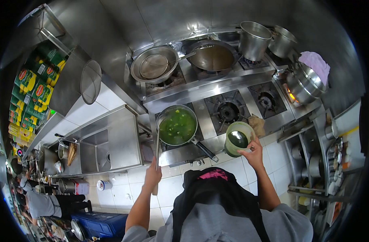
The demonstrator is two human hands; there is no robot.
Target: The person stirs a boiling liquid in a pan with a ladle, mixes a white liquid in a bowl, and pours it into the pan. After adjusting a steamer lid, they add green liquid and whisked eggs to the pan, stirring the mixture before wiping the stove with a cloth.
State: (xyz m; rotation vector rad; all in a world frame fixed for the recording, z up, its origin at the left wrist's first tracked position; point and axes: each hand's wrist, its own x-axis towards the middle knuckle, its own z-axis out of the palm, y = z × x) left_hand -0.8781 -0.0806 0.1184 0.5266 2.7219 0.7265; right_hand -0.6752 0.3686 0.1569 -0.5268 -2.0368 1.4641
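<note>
My left hand (153, 176) is closed around a long metal cooking utensil (157, 150) with a wooden handle end. Its upper end reaches the left rim of a frying pan (195, 139); I cannot make out the head. Green liquid with pale yellowish bits (177, 126) fills the pan, which sits on the front left burner, its black handle pointing toward me. My right hand (254, 155) grips the rim of a translucent pale green plastic container (232, 147), tilted slightly, with dark liquid inside. This container is right of the pan, apart from it.
Behind are a wok (212, 58) of brownish liquid, a metal basin (136, 69) with a strainer, and tall pots (255, 40). A brown rag (257, 125) lies by the front burners. A flame (291, 95) burns near a steel pot (305, 82). A sink (93, 149) stands left; another person (41, 205) works farther left.
</note>
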